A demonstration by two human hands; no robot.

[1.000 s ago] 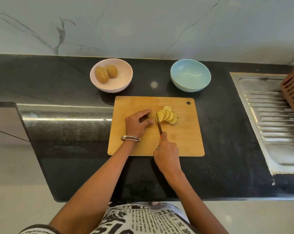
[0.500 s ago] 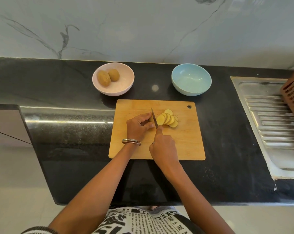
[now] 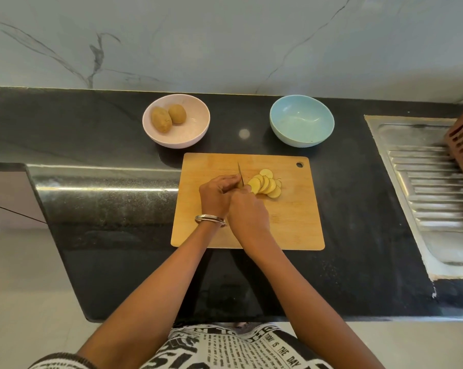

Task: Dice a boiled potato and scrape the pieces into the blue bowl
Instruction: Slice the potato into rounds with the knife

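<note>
Newspaper-print shirt (image 3: 251, 347) reads "THE DAY"; right hand (image 3: 247, 214) grips knife (image 3: 240, 175).

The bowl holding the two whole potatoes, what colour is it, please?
Pale pink bowl, in the head view.

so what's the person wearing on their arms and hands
Both forearms are bare, with no sleeves in view. The left wrist carries a plain silver metal bangle, just below the left hand. The right hand shows nothing worn from this angle.
</note>
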